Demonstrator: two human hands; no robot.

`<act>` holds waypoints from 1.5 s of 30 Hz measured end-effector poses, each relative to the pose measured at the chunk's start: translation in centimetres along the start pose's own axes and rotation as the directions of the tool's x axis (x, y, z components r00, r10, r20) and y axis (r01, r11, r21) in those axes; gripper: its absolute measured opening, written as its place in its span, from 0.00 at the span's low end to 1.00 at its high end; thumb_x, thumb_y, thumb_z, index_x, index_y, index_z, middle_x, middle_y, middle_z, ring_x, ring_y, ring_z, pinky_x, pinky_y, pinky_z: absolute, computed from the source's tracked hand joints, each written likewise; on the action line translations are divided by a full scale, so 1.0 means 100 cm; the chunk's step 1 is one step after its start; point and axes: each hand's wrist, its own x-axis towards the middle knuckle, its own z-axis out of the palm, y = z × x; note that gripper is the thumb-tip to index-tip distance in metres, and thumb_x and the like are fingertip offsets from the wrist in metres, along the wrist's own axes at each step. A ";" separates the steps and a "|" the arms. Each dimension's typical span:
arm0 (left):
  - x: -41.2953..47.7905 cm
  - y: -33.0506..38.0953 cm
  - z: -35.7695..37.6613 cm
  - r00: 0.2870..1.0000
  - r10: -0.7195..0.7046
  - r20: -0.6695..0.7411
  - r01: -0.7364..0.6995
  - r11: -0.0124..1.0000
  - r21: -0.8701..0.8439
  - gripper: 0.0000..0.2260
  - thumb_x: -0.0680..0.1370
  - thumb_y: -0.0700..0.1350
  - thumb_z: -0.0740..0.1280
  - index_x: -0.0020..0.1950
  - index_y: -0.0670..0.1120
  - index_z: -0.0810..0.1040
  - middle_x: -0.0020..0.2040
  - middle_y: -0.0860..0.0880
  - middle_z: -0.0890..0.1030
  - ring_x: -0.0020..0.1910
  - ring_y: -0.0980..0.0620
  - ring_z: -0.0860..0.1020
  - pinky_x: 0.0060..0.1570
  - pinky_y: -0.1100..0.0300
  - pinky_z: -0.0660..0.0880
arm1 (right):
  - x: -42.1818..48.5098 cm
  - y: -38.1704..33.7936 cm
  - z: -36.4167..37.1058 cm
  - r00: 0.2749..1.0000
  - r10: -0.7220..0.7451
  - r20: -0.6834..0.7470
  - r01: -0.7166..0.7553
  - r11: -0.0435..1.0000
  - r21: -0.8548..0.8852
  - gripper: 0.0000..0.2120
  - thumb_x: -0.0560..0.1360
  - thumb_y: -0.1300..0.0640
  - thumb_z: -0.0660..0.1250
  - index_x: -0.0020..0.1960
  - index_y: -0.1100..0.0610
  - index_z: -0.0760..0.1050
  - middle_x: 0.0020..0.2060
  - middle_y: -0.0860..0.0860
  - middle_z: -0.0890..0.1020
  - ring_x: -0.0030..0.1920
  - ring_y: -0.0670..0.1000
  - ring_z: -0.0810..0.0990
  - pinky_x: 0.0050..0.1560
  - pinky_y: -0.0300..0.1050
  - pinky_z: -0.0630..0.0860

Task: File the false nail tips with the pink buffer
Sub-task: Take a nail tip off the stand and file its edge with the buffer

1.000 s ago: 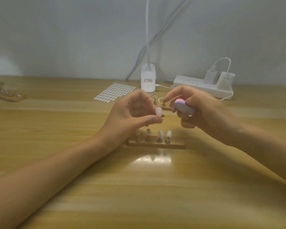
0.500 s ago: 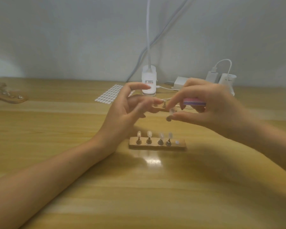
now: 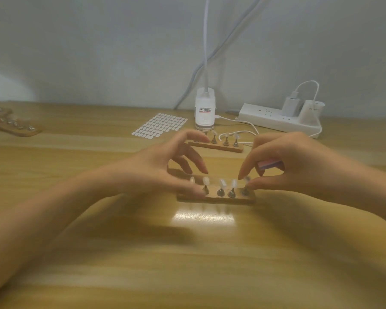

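Observation:
A wooden holder lies on the table in front of me with several clear false nail tips standing on small metal pegs. My right hand keeps the pink buffer tucked under its curled fingers, while its thumb and forefinger pinch the rightmost peg with its nail tip at the holder's right end. My left hand is at the holder's left end. Its thumb lies against that end and its fingers arch loosely above, holding nothing.
A second wooden holder with nail tips sits just behind my hands. Behind it are a sheet of white stickers, a white lamp base and a power strip with cables. A third holder lies far left.
The nail tip on its peg passed from my left hand to my right. Both hands then came down to the near holder, the right to its right end, the left to its left end.

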 end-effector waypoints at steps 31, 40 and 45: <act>0.000 -0.012 0.016 0.979 0.087 -0.183 -0.101 0.992 -0.070 0.26 0.70 0.39 0.80 0.62 0.55 0.76 0.46 0.53 0.85 0.47 0.55 0.84 0.44 0.66 0.78 | 0.005 0.059 0.003 0.997 0.068 0.036 -0.066 0.996 -0.067 0.15 0.79 0.55 0.69 0.61 0.40 0.74 0.50 0.40 0.77 0.50 0.35 0.76 0.48 0.27 0.72; -0.006 -0.001 0.018 0.944 0.256 -0.211 -0.200 0.946 0.254 0.23 0.72 0.36 0.77 0.59 0.58 0.75 0.40 0.59 0.82 0.48 0.55 0.83 0.43 0.70 0.72 | 0.008 0.071 0.006 0.992 0.096 -0.088 -0.106 0.988 -0.116 0.04 0.78 0.58 0.72 0.50 0.49 0.82 0.47 0.42 0.78 0.48 0.38 0.76 0.43 0.27 0.71; -0.006 0.003 0.020 0.921 0.343 -0.187 -0.248 0.883 0.398 0.28 0.73 0.37 0.76 0.63 0.62 0.69 0.39 0.59 0.81 0.46 0.59 0.84 0.42 0.59 0.80 | 0.006 0.075 0.005 0.983 0.156 -0.102 -0.175 0.958 -0.227 0.08 0.79 0.51 0.69 0.56 0.47 0.84 0.48 0.39 0.75 0.46 0.37 0.77 0.46 0.44 0.76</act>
